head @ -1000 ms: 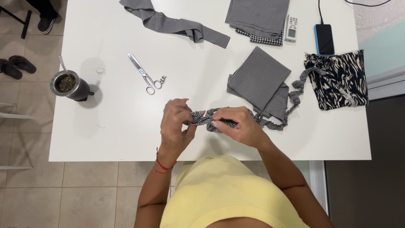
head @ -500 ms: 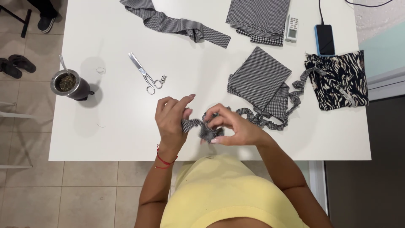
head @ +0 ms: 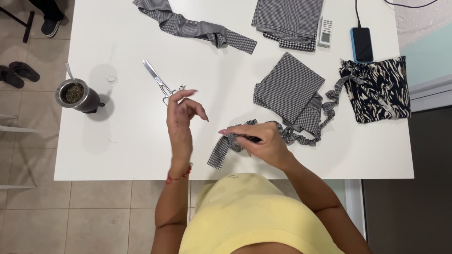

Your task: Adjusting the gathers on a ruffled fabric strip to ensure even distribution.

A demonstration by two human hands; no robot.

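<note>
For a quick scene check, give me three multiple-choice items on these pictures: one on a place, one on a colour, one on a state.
1. Where do the scissors lie?
A. on the floor
B. on the white table, by the left hand
C. on the phone

2. What colour is the person's top?
A. yellow
B. red
C. blue

3. What is the right hand doing?
A. lifted, empty
B. gripping the cup
C. pressing on the checked fabric strip

Key: 1 B, the blades rest on the tabletop; 2 A, pale yellow shows; 3 C, its fingers lie on the strip.
</note>
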